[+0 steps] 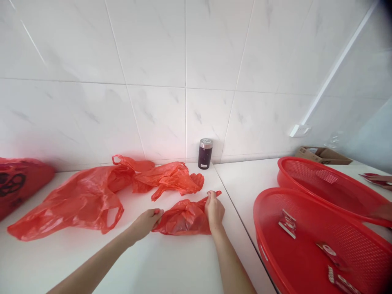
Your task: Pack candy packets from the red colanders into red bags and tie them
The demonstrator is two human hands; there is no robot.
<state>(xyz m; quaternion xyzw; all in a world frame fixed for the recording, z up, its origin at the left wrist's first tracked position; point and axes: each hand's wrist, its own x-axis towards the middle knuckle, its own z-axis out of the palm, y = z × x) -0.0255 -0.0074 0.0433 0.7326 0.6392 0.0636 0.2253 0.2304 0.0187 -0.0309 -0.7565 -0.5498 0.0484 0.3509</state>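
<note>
A small crumpled red plastic bag [183,218] lies on the white table [171,265] in front of me. My left hand [147,222] is closed on the bag's left edge. My right hand [214,208] pinches its right end, near a handle that sticks out to the right. Both arms reach in from the bottom of the view.
More red plastic bags lie behind: a large one [76,202] at left, a crumpled one [171,177] in the middle, another [18,181] at the far left edge. A dark jar [205,154] stands by the tiled wall. Two red mesh baskets [309,253] with small packets sit at right, a cardboard box [324,155] beyond.
</note>
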